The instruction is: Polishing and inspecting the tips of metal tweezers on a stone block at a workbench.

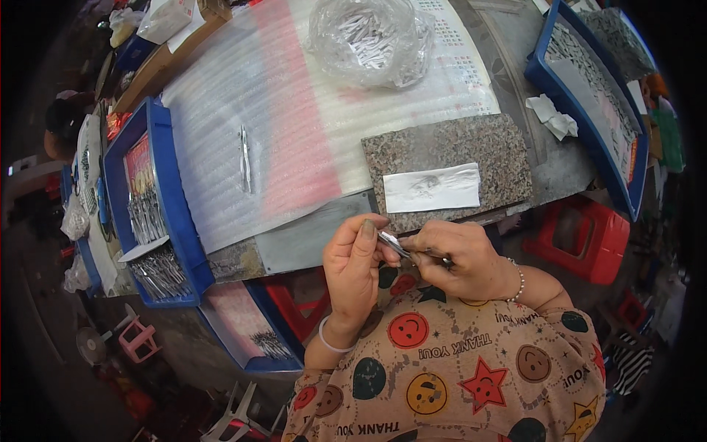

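Note:
At the table's near edge, my left hand [352,261] is closed, thumb and fingers pinching a slim silver metal piece [395,245]. My right hand [460,254] is also closed at the other end of this piece, its fingers pressed together. Part of the metal lies hidden under the fingers, so its exact kind does not show. Just beyond my right hand, a folded white paper [453,188] with a grey smudge rests on a speckled stone slab [508,140]. Farther left, a pair of slim silver metal pieces [245,158] lies on the foam sheet [213,125].
A clear plastic bag [331,37] of silver pieces sits at the back. Blue trays with metal pieces stand left [184,221] and right [541,70]; another blue tray [239,346] is lower left. Crumpled white paper [552,118] lies right, above a red stool [600,243].

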`<action>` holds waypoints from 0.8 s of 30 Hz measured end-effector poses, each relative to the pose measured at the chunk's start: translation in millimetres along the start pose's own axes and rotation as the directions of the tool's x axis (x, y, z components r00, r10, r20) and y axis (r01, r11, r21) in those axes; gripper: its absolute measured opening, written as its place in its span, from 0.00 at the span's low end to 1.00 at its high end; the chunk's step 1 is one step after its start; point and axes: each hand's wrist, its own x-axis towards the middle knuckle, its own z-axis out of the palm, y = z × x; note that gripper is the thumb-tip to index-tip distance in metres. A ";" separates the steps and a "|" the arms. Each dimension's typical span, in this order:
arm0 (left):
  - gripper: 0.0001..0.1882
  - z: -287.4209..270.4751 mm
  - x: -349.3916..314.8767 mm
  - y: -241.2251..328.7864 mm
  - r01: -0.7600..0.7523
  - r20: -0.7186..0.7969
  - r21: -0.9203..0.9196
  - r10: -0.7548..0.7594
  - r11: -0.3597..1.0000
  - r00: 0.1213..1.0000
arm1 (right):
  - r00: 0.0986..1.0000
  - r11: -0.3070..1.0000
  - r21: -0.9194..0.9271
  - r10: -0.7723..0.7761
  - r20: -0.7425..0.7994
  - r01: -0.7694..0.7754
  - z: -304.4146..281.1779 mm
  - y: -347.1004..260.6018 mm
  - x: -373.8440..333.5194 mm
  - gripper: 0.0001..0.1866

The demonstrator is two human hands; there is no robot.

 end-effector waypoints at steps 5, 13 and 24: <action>0.11 1.1 -1.3 -1.3 -0.034 -0.060 0.061 0.038 0.998 0.997 | 0.999 0.999 -0.016 -0.036 -0.006 0.035 5.4 2.4 -2.1 0.14; 0.11 -1.5 -2.1 -1.4 -0.013 -0.007 0.108 0.014 0.994 1.000 | 0.996 0.995 -0.051 -0.092 -0.007 0.091 4.3 9.1 -1.1 0.13; 0.08 -14.0 -17.8 -6.3 -0.022 -0.131 0.738 0.175 0.674 0.976 | 0.993 0.992 0.050 -0.111 -0.037 0.113 6.9 14.4 -12.2 0.08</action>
